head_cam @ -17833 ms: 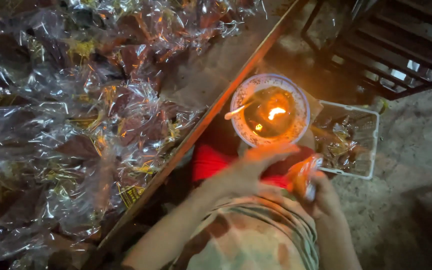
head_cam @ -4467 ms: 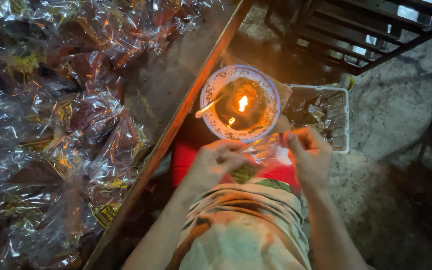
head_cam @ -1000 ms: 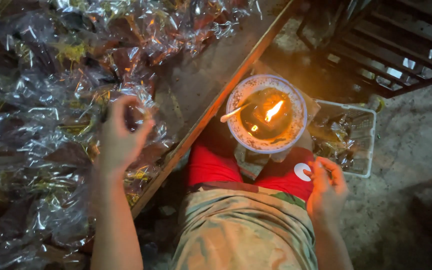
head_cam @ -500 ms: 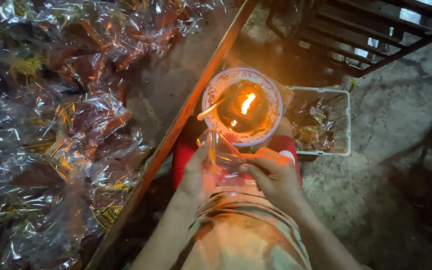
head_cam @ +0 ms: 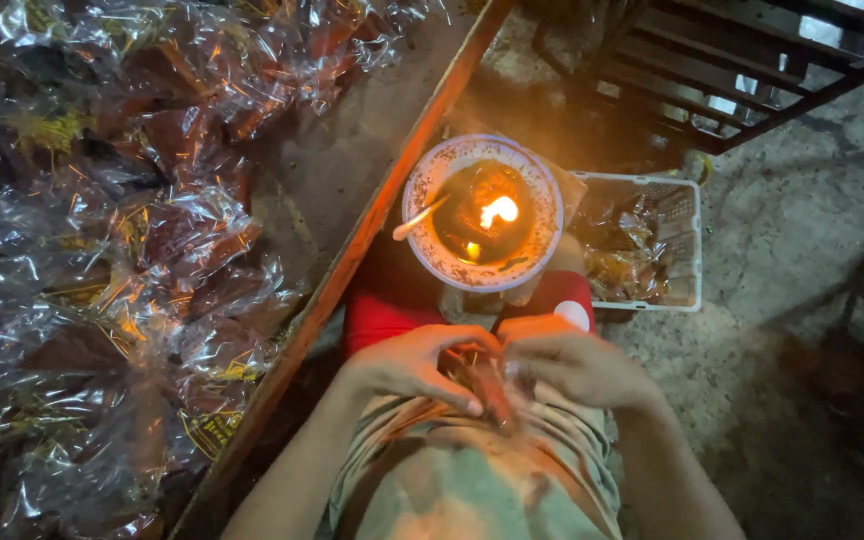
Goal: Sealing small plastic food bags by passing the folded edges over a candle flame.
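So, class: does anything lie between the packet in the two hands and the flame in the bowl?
Nothing visible does. Both hands, left hand and right hand, hold the small packet over the lap. Only the near rim of the bowl lies before the flame.

left hand (head_cam: 414,365) and right hand (head_cam: 577,365) together at lap, fingers curled

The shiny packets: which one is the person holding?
The small packet pinched between the left hand and right hand, over the lap. All the others lie on the wooden table or in the white basket.
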